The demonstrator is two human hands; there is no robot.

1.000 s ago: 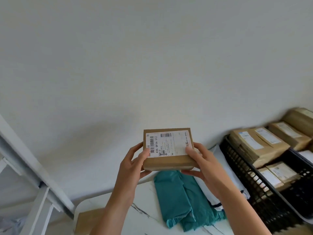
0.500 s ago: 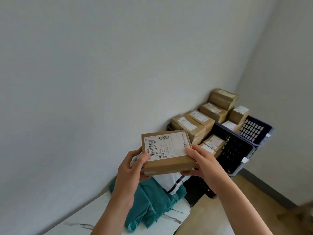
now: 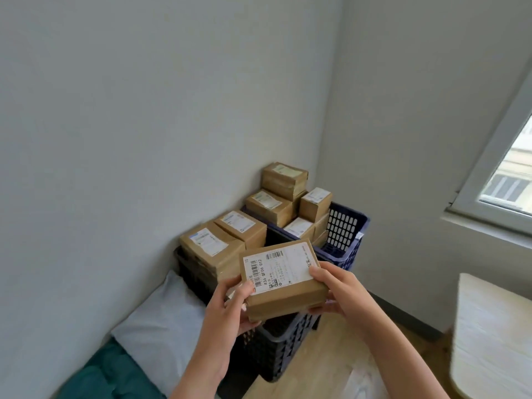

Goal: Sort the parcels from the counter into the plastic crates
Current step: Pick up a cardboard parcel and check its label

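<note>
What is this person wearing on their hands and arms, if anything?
Nothing that shows. The left hand and the right hand are bare: no gloves, rings or plasters. Both forearms are uncovered down to the frame's lower edge, with no sleeve, watch or bracelet in view.

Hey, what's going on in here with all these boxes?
A person is sorting parcels into crates. The left hand and right hand together grip one small cardboard box, label up, in the air over the black crate. That crate already holds labelled boxes, and the blue crate behind it, in the corner, is piled with more boxes. A grey mailer and a teal bag lie to the left.
</note>
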